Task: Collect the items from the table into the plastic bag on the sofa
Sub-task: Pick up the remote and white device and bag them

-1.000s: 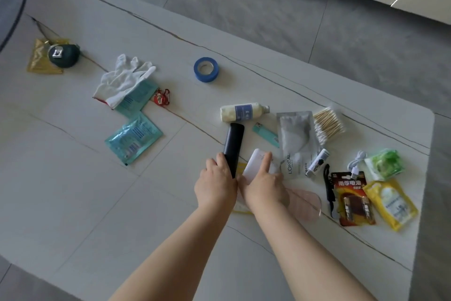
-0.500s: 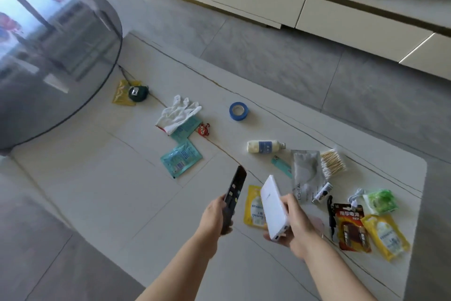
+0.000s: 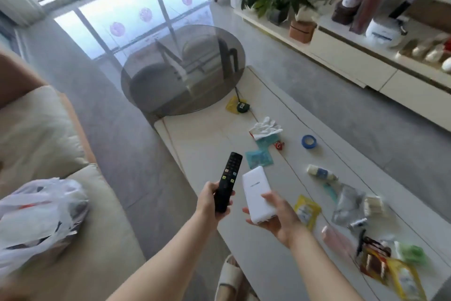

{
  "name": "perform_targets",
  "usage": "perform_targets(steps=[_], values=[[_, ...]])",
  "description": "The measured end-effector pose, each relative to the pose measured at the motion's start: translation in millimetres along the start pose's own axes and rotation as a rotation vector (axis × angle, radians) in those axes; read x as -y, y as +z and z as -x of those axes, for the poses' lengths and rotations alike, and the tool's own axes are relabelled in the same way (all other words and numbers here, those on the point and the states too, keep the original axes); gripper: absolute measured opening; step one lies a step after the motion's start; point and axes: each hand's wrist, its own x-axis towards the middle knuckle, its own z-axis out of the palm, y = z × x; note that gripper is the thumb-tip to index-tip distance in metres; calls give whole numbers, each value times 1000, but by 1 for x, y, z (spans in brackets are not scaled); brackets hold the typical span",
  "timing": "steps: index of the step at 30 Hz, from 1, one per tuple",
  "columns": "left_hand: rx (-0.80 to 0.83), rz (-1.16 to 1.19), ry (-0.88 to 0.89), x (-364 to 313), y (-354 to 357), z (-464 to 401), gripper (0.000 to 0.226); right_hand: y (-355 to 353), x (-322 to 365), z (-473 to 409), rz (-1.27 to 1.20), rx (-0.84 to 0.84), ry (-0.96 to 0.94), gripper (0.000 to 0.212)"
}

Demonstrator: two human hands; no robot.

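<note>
Lifted off the table (image 3: 210, 144), remote (image 3: 228, 182) in left hand (image 3: 207, 200), power bank (image 3: 256, 194) gripped in right hand (image 3: 277, 217).

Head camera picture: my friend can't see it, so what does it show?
A person's left hand grips a black remote control and the right hand holds a white power bank above a white table scattered with small items. A white plastic bag sits on the beige sofa to the left.
</note>
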Motion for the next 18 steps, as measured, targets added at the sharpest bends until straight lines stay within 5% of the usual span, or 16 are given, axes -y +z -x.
perform_targets(steps=[10, 18], values=[[-233, 228, 137, -46, -171, 96, 12, 171, -35, 43, 552, 203, -11, 12], [-439, 486, 250, -75, -323, 132, 16, 326, -88, 41, 937, 379, 18, 48]])
